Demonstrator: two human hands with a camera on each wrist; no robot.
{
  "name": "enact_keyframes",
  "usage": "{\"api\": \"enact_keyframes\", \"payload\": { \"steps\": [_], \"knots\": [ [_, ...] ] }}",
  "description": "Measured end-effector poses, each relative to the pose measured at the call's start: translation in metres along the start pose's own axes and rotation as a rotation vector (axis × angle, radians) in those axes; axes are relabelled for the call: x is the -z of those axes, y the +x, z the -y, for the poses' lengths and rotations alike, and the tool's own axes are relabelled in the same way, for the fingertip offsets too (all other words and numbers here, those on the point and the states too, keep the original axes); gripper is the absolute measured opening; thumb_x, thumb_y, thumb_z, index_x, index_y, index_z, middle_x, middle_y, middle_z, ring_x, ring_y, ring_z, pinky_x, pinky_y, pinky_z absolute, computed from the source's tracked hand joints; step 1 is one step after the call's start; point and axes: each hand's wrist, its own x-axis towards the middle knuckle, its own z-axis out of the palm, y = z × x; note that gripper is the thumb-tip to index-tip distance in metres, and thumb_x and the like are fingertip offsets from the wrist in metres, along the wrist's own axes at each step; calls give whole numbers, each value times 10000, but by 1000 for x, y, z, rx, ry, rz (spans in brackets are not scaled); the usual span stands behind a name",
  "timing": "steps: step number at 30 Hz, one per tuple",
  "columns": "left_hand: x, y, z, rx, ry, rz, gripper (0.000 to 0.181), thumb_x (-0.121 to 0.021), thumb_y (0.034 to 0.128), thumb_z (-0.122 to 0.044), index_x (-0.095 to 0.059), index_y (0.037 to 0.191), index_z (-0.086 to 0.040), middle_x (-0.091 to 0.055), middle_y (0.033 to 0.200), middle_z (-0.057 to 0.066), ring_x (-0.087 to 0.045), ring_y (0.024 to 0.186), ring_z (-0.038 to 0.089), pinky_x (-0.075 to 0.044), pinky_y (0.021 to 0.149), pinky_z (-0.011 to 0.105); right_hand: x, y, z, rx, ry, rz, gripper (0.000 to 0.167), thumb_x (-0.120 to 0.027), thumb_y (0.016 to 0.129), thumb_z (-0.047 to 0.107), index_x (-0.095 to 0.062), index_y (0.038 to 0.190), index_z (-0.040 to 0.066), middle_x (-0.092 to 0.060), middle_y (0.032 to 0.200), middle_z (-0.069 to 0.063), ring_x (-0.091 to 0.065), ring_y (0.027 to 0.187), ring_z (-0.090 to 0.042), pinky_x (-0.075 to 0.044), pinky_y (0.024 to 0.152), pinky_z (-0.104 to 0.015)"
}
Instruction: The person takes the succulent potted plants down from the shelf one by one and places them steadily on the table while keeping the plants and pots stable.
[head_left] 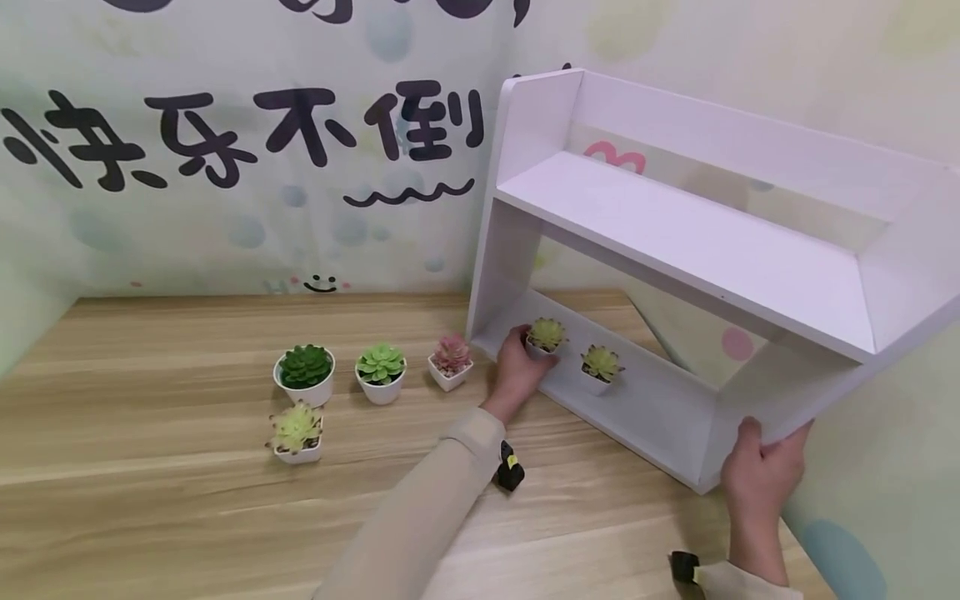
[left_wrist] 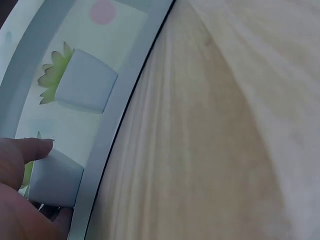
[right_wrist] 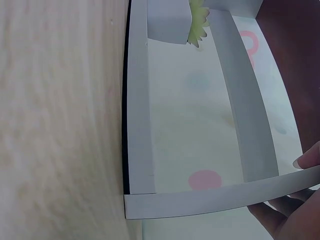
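A white two-tier shelf point(head_left: 697, 237) stands at an angle on the right of the wooden table. On its lower board, my left hand point(head_left: 517, 373) pinches the white pot of a yellow-green artificial succulent point(head_left: 547, 336). In the left wrist view, thumb and fingers lie on either side of that pot point(left_wrist: 56, 179). Beside it on the same board is a second yellow-green succulent point(head_left: 601, 367) in a white pot. My right hand point(head_left: 767, 468) grips the shelf's right side panel near its lower front edge, with the thumb inside and the fingers outside, as the right wrist view shows.
To the left on the table point(head_left: 150, 467) stand a dark green succulent point(head_left: 306, 371), a bright green one point(head_left: 381, 371), a pink one point(head_left: 451, 362) and another yellow-green one point(head_left: 297, 433), all in white pots. A printed wall covering point(head_left: 247, 242) hangs behind the table.
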Motion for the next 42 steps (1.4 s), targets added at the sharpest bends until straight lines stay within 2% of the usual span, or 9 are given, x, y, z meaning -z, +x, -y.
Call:
{"api": "enact_keyframes", "payload": {
  "steps": [5, 10, 15, 21, 24, 30, 33, 37, 42],
  "knots": [
    [3, 0, 0, -18, 56, -25, 599, -764, 796, -73, -546, 1342, 43, -635, 1330, 225, -598, 1267, 347, -484, 1099, 435, -4, -1, 3, 3, 1, 6, 508, -437, 998, 253, -398, 1487, 384, -583, 1328, -71, -515, 1112, -76, -440, 1020, -346],
    [10, -3, 0, 19, 59, -19, 610, -768, 792, -81, -558, 1358, 10, -647, 1340, 195, -615, 1257, 317, -507, 1076, 409, -7, -2, 3, -9, 1, 18, 531, -437, 993, 245, -380, 1497, 400, -575, 1341, -98, -521, 1136, -151, -438, 1018, -380],
    [18, -6, 0, 47, 114, -13, 631, -797, 788, -150, -570, 1365, -32, -665, 1326, 160, -634, 1232, 300, -522, 1050, 409, -9, -1, 3, -12, 0, 31, 541, -422, 996, 242, -352, 1509, 402, -564, 1405, -143, -515, 1200, -239, -423, 1072, -441],
    [26, -11, 2, 50, 47, -6, 619, -787, 797, -156, -563, 1360, -27, -656, 1330, 166, -620, 1247, 303, -499, 1085, 413, -10, -1, 4, -19, -11, 25, 554, -428, 987, 232, -351, 1513, 390, -569, 1406, -180, -510, 1188, -261, -422, 1059, -455],
    [32, -15, 2, 33, 3, 14, 616, -777, 813, -146, -549, 1367, -6, -636, 1345, 181, -604, 1267, 310, -484, 1107, 413, -9, -2, 6, -20, -16, 17, 551, -425, 984, 235, -359, 1514, 370, -567, 1390, -183, -510, 1189, -267, -418, 1063, -452],
    [42, -26, 1, -57, -16, 75, 600, -775, 819, -94, -551, 1366, 13, -630, 1337, 197, -601, 1266, 315, -484, 1109, 418, -8, -3, 4, -26, -11, -2, 533, -439, 974, 248, -397, 1491, 367, -582, 1311, -112, -511, 1089, -96, -418, 994, -339],
    [48, -33, -3, -103, -4, 107, 595, -770, 812, -72, -561, 1364, 3, -639, 1332, 193, -608, 1257, 306, -488, 1103, 417, -8, -3, 2, -40, -16, -9, 537, -446, 967, 245, -405, 1493, 345, -580, 1277, -110, -511, 1069, -132, -379, 910, -254],
    [53, -42, -8, -135, 3, 134, 617, -773, 799, -56, -564, 1378, -17, -638, 1356, 183, -603, 1276, 302, -475, 1121, 412, -5, -2, 2, -60, -22, -7, 532, -451, 970, 241, -408, 1492, 333, -579, 1264, -93, -512, 1071, -153, -324, 850, -166],
    [59, -53, -16, -140, -2, 153, 655, -789, 796, -48, -561, 1409, -52, -619, 1404, 160, -594, 1296, 290, -478, 1122, 404, -2, 1, 1, -68, -26, -10, 530, -453, 971, 240, -407, 1489, 345, -580, 1270, -61, -508, 1078, -89, -345, 889, -188]
  ]
}}
